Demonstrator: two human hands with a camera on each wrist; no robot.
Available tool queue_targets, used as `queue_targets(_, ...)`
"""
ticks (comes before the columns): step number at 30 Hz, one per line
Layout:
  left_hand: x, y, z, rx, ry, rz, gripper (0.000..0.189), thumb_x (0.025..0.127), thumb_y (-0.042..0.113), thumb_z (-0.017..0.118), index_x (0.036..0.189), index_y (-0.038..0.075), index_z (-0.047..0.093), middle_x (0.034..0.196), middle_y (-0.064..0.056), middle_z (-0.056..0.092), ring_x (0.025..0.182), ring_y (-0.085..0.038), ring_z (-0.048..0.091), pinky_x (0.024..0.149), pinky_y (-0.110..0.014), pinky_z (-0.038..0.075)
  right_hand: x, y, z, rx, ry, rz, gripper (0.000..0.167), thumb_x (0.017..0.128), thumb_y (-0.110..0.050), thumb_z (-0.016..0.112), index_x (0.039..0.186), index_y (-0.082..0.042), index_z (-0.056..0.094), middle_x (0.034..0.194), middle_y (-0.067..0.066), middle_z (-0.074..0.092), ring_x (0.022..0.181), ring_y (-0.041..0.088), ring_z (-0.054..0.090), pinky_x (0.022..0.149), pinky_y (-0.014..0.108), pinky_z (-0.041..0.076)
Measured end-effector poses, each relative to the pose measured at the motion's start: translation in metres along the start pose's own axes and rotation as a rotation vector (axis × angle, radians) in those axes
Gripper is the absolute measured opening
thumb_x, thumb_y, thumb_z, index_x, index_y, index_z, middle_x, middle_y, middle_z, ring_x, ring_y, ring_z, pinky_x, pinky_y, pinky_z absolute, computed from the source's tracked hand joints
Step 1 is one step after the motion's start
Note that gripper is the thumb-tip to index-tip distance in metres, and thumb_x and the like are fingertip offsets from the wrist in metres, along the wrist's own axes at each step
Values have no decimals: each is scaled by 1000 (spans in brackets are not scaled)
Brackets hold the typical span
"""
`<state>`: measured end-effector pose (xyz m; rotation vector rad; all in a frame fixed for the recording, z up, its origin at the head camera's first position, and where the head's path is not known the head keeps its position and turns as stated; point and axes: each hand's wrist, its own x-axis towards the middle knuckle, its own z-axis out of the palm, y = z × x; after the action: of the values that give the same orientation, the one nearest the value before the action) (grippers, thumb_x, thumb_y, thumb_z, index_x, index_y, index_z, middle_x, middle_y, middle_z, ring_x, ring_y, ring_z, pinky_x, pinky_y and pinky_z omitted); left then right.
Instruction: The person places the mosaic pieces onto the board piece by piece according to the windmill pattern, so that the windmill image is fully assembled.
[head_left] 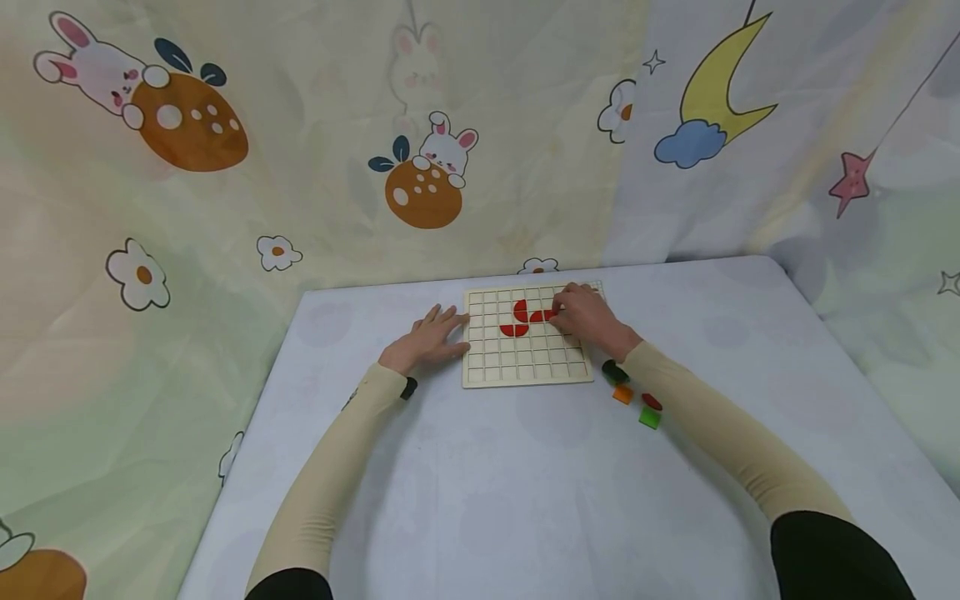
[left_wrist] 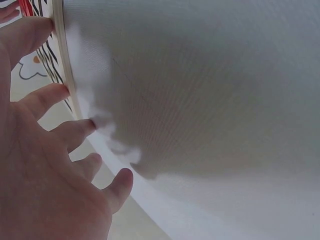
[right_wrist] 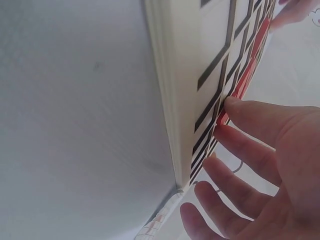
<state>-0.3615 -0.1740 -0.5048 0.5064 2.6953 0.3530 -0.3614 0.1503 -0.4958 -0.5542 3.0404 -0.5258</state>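
Observation:
A pale wooden grid board [head_left: 491, 367] lies on the table, with several red quarter-round pieces [head_left: 514, 331] set in cells near its middle. My left hand [head_left: 426, 339] is spread at the board's left side, thumb and fingertips touching the edge; the left wrist view shows the fingers [left_wrist: 45, 100] straight and apart. Over the board's right half, my right hand [head_left: 588, 319] pinches a red piece [right_wrist: 222, 118] between thumb and index finger, low against the grid. The other fingers of that hand are loosely bent. The fingertips partly hide this piece.
Right of the board, close to the right forearm, lie loose pieces: dark green [head_left: 615, 372], orange [head_left: 622, 394], red [head_left: 651, 402] and bright green [head_left: 649, 417]. A white cloth covers the table [head_left: 480, 492]. Behind it hangs a patterned curtain [head_left: 322, 167].

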Motion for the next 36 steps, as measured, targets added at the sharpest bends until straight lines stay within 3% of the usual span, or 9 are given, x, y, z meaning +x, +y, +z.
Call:
queue_targets(8,0,1,0,5,4,-6,72,99,56,51,160,28,27,171,-5,11,158,-31,-4,125,-59,9,0,0,0,-2,-15,-3,21,95,-22,68,103,-3,72,116,17,65,113,32,55,106,51,42)
queue_targets(15,-3,3,-1,-4,11,-3,71,99,54,52,160,28,28,171,-5,12,158,-31,-4,125,-59,9,-4,-3,-2,-15,-13,-11,26,95,-22,67,111,-2,70,118,17,65,113,33,56,109,51,41)
queue_targets(20,-4,3,-1,6,9,-1,71,99,55,51,160,28,26,171,-5,11,158,-31,-4,125,-60,9,-13,-3,-5,56,-57,0,32,98,-23,64,121,-1,67,125,19,63,119,34,55,112,53,39)
queue_targets(23,-4,4,-2,3,7,0,71,99,54,52,160,27,26,171,-5,11,158,-31,-4,125,-60,9,-23,-2,-7,104,-108,-9,35,99,-24,63,126,-1,64,131,19,60,123,35,54,112,53,41)
queue_targets(28,-3,6,-2,1,4,2,71,99,55,52,160,28,27,171,-5,11,158,-31,-4,125,-60,8,-45,6,-13,138,-177,-44,37,100,-24,63,130,-3,63,129,16,60,113,30,57,102,48,49)
queue_targets(36,-2,5,-2,2,0,9,71,99,54,52,160,27,27,171,-6,11,158,-33,-4,125,-61,9,-87,17,-32,184,-259,-14,39,100,-30,61,134,-9,61,125,8,63,112,24,60,97,45,52)
